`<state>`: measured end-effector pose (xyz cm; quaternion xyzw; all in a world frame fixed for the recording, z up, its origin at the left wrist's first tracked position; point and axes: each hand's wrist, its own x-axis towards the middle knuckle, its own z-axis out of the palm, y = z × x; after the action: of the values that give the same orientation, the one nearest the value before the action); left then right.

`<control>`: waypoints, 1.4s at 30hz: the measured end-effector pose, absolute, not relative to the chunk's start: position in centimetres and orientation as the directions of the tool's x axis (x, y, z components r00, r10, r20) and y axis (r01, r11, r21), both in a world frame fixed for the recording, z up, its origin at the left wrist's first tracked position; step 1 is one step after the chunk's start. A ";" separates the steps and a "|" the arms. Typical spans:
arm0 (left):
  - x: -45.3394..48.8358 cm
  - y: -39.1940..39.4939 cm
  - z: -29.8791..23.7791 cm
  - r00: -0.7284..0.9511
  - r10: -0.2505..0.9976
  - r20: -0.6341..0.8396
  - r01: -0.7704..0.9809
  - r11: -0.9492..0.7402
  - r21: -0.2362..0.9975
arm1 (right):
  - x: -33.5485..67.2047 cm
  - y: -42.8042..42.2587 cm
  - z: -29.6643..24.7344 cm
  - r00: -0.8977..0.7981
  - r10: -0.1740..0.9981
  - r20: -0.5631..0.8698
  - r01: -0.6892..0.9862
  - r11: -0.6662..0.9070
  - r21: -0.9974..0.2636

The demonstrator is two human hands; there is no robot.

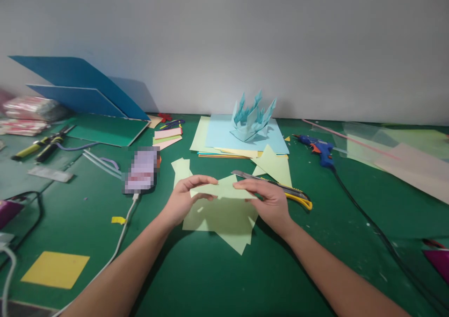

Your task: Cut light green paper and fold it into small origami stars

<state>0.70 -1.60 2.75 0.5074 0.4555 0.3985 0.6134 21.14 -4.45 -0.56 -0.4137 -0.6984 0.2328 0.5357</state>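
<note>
My left hand (189, 195) and my right hand (268, 200) pinch opposite ends of a small folded piece of pale green paper (224, 191), held up over the table. Beneath it lie several overlapping pale green paper sheets (228, 228). A yellow utility knife (298, 198) rests just beyond my right hand, its blade end pointing left. Farther back, a light blue folded-paper piece with pointed spikes (250, 120) stands on a stack of coloured paper (210, 139).
On the right lie a blue glue gun (321, 151) with a black cord and some paper sheets (417, 167). To the left are a blurred-out phone (142, 169) on a white cable, pliers (52, 144), a yellow paper square (56, 269) and a blue board (87, 95) leaning by the wall.
</note>
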 end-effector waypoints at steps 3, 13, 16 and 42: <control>0.2 -1.2 3.1 0.281 0.939 -0.197 0.080 0.181 0.980 | 21.8 -4.1 -0.9 -0.326 0.739 0.589 0.431 0.671 -0.603; -0.2 -0.9 1.9 0.501 0.864 0.048 0.559 -0.365 0.744 | 22.2 -3.5 -1.8 -0.562 0.622 0.545 0.537 0.776 -0.332; -0.3 -0.9 1.3 0.539 0.837 0.095 0.587 -0.455 0.670 | 22.1 -3.4 -1.8 -0.565 0.624 0.540 0.539 0.775 -0.330; -0.4 -0.5 0.2 0.724 0.667 0.173 0.508 -0.687 0.520 | 22.5 -4.5 0.8 -0.686 0.714 0.137 0.544 0.629 -0.556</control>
<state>-0.41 -0.49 0.19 0.9010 0.3260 0.1774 0.2246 22.49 -4.53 0.81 -0.3553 -0.8854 0.2435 0.1750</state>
